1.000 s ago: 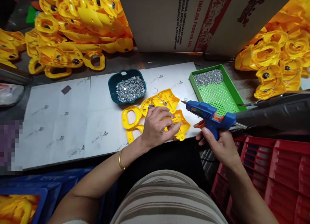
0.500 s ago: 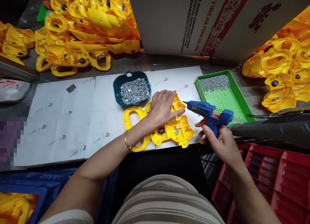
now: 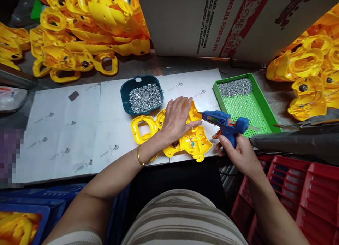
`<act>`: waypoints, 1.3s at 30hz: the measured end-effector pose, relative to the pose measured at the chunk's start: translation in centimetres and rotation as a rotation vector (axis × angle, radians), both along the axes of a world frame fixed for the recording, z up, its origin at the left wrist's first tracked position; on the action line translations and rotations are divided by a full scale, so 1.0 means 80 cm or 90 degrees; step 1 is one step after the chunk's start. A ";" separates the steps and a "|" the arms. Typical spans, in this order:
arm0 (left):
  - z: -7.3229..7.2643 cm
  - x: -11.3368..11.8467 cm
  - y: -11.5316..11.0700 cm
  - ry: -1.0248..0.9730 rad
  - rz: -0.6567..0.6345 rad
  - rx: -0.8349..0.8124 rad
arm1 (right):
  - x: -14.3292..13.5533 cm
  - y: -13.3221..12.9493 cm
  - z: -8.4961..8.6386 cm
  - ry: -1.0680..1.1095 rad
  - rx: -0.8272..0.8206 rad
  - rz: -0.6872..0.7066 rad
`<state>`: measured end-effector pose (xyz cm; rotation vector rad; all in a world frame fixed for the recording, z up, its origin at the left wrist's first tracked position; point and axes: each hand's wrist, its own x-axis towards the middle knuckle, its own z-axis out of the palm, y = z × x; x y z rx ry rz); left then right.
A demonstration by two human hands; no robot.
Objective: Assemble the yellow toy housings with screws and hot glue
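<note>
My left hand [image 3: 176,118] lies over the yellow plastic shells [image 3: 202,141], fingers stretched out and the thumb pointing right. Two shell halves with loop handles rest on the white board; thin wires, a small green circuit board and a dark round part show inside the nearer one. Part of both halves is hidden under the hand and wrist. In my right hand [image 3: 241,151] is a blue hot glue gun [image 3: 225,122], fingers wrapped round its grip near the orange trigger. Its nozzle points left, at the right edge of the farther half; whether it touches I cannot tell.
A dark teal tub [image 3: 124,98] of small metal screws stands behind the shells. To the right sits a green perforated tray [image 3: 265,103] with more metal pieces. Yellow shells [image 3: 87,36] are heaped at the back left, beside a large carton [image 3: 185,26]. Red crates [image 3: 291,195] stand lower right.
The glue gun in my right hand has moved slightly left, bringing its nozzle to the edge of the farther shell. My left hand stays nearly in place over the shells.
</note>
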<state>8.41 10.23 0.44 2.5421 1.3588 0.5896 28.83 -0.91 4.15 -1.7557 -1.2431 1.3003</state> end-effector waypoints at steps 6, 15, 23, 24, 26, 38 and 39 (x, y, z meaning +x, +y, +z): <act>0.002 0.001 -0.001 0.011 0.003 0.001 | 0.000 0.001 0.001 -0.020 -0.001 0.009; 0.000 0.001 0.000 0.009 -0.003 0.011 | 0.005 0.004 -0.005 -0.069 0.012 0.039; -0.003 0.000 0.003 0.002 -0.015 0.009 | 0.009 0.003 -0.010 -0.077 0.019 0.048; -0.003 -0.001 0.003 0.000 -0.017 0.008 | 0.009 0.003 -0.010 -0.086 0.021 0.052; -0.004 -0.001 0.004 -0.005 -0.018 0.006 | 0.009 0.003 -0.009 -0.109 0.025 0.056; -0.013 -0.007 0.007 -0.027 -0.008 -0.005 | 0.008 -0.010 0.010 -0.131 -0.003 0.047; -0.014 -0.007 0.008 -0.026 -0.004 0.000 | 0.008 -0.018 0.013 -0.130 0.004 0.045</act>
